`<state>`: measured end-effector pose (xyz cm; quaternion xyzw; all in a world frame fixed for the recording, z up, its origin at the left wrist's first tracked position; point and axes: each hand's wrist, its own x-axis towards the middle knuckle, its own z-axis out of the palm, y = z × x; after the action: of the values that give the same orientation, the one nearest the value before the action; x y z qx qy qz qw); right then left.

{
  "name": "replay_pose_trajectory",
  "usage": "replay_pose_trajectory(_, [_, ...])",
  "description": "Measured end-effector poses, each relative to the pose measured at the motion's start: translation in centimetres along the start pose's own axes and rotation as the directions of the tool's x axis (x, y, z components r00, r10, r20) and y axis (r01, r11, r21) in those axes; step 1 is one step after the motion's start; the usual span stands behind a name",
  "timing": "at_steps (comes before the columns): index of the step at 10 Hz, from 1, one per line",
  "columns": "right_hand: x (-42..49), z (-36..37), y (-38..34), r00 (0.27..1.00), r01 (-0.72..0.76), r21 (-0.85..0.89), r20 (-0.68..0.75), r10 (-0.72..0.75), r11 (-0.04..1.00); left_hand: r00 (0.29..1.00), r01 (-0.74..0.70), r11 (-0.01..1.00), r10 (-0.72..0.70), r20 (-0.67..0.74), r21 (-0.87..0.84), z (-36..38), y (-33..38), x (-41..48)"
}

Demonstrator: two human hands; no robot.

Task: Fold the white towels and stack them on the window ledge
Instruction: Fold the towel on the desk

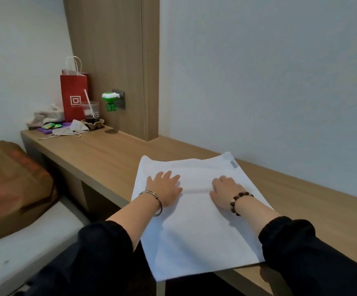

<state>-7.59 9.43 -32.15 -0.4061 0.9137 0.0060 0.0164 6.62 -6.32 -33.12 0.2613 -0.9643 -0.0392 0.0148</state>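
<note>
A white towel (pixel 196 227) lies spread flat on the wooden ledge (pixel 109 152), and its near edge hangs over the ledge's front. A small grey label sits at its far right corner. My left hand (pixel 165 188) rests flat on the towel's far left part, fingers straight and spread. My right hand (pixel 224 191) presses flat on the towel to the right of it, about a hand's width away. Both hands hold nothing. A faint crease runs across the towel between them.
At the ledge's far left stand a red paper bag (pixel 73 97), a drink cup with a straw (pixel 91 113), crumpled cloth (pixel 45 118) and small items. A green toy (pixel 109 101) hangs at a wall socket. A brown pillow (pixel 13 189) lies on the bed at left.
</note>
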Motion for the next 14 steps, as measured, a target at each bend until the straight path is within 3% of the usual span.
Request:
replay_pose_trajectory(1, [-0.1,1.5,0.5,1.0,-0.009,0.041,0.026,0.008,0.999,0.992,0.083,0.997,-0.082,0.093,-0.007,1.7,-0.1,-0.1])
replay_pose_trajectory(2, [0.9,0.9,-0.2,0.997,-0.061,-0.002,0.05,0.061,0.998,0.993,0.092,0.996,-0.093,0.073,0.01,2.2,-0.2,-0.1])
replay_pose_trajectory(4, [4.0,0.7,-2.7,0.963,0.208,0.039,0.168,-0.211,0.977,0.998,0.049,0.992,-0.052,0.026,0.117,1.7,-0.4,0.6])
replay_pose_trajectory(5, [7.2,1.1,-0.5,0.983,0.115,0.046,0.139,-0.12,0.992,0.997,0.018,0.994,-0.01,-0.074,0.108,1.4,-0.9,1.4])
replay_pose_trajectory(6, [9.9,1.6,3.0,0.989,-0.122,0.016,0.092,0.12,0.992,0.992,0.012,1.0,-0.009,-0.129,0.02,2.0,-1.3,1.9])
replay_pose_trajectory(7, [11.7,1.8,4.4,0.967,-0.239,0.022,0.099,0.236,0.971,0.999,0.043,0.999,-0.043,-0.031,-0.01,2.4,-1.5,2.3])
replay_pose_trajectory(9, [14.1,1.7,4.7,0.969,-0.245,0.051,0.001,0.245,0.968,0.997,0.058,0.998,-0.059,0.04,0.018,2.5,-1.5,2.8])
replay_pose_trajectory(10, [14.4,1.5,4.4,0.969,-0.246,-0.04,-0.03,0.245,0.969,0.997,0.06,0.998,-0.061,0.04,0.02,2.6,-1.5,2.9])
replay_pose_trajectory(11, [14.3,1.2,3.8,0.984,-0.164,-0.061,-0.076,0.16,0.984,0.998,0.055,0.998,-0.056,0.035,0.024,2.6,-1.5,2.8])
replay_pose_trajectory(12, [14.1,1.2,3.8,0.999,-0.047,0.022,0.022,0.046,0.999,0.998,0.058,0.998,-0.058,0.036,0.026,2.6,-1.5,2.8])
replay_pose_trajectory(13, [14.4,0.9,4.1,0.97,-0.215,-0.038,0.11,0.218,0.976,0.997,0.061,0.998,-0.062,0.043,0.019,2.5,-1.5,2.8])
replay_pose_trajectory(14, [13.6,0.4,0.5,0.976,-0.2,-0.028,0.084,0.202,0.979,0.996,0.066,0.998,-0.067,0.052,0.016,2.4,-1.5,2.8])
